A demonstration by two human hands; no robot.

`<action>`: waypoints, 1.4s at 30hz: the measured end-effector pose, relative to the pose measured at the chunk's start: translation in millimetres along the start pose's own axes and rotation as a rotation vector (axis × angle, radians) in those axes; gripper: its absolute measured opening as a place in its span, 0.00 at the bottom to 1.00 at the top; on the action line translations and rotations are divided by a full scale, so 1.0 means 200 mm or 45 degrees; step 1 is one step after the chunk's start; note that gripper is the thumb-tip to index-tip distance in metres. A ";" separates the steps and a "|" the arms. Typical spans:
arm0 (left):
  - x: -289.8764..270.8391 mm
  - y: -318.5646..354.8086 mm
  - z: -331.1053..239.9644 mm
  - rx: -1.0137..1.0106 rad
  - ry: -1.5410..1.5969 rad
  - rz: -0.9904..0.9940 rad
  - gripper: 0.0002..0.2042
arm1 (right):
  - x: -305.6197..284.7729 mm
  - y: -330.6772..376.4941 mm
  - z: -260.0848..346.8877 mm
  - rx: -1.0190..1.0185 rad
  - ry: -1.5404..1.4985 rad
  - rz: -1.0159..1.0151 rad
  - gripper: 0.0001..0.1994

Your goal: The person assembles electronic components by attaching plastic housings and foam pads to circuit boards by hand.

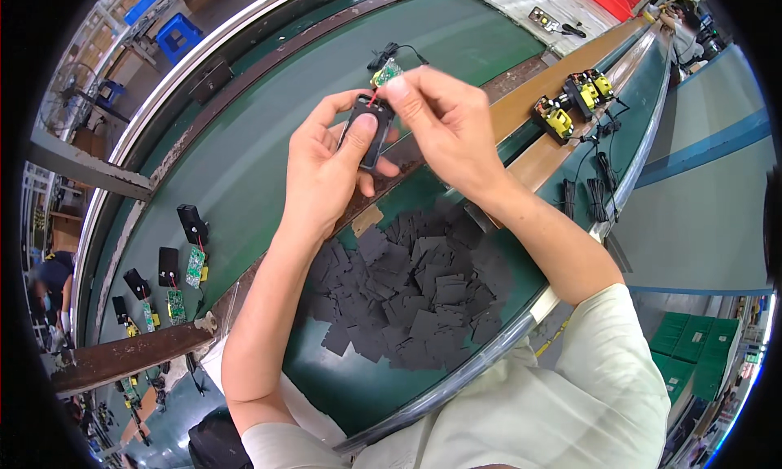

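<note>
Black case [380, 139] is held above the bench, gripped between left hand's [322, 159] thumb and fingers. From it: red wires [374, 99] and green circuit board [389, 68] at 1 o'clock, board pinched by right hand [446, 127]; black sheets [411, 294] heaped at 6; yellow-and-black units [560, 122] near 3.

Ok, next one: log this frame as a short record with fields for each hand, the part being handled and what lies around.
Left hand: holds a black case, thumb on top
Right hand: pinches a green circuit board just above the case
Link: red wires between case and board
Near the person: heap of thin black sheets
Left side: row of black cases with boards on the green surface
Right side: yellow-and-black assemblies, bundled black cables
</note>
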State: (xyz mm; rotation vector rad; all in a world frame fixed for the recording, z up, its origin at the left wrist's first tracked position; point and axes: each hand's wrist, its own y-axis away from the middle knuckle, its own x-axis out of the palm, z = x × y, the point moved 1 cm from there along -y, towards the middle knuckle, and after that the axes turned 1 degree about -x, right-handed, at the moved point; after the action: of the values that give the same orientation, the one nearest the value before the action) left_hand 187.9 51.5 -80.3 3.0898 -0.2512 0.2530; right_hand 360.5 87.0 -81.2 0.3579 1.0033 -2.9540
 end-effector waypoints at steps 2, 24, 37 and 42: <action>-0.02 0.01 -0.03 -0.002 0.023 0.119 0.18 | -0.02 -0.05 -0.06 -0.189 0.113 -0.089 0.11; -0.06 -0.02 0.01 0.792 -0.955 -0.451 0.09 | 0.03 0.02 0.08 0.009 0.168 0.277 0.17; 0.01 -0.01 0.08 0.353 0.114 -0.103 0.22 | 0.05 0.05 0.05 -0.375 0.443 0.127 0.20; -0.06 -0.04 0.07 0.330 0.082 -0.214 0.19 | 0.01 0.04 0.09 0.376 -0.110 0.425 0.24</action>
State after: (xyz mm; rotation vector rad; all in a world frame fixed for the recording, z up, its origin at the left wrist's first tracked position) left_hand 178.7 59.9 -95.7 3.3233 0.0479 0.4089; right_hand 354.8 70.5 -72.0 0.3545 0.4433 -2.7763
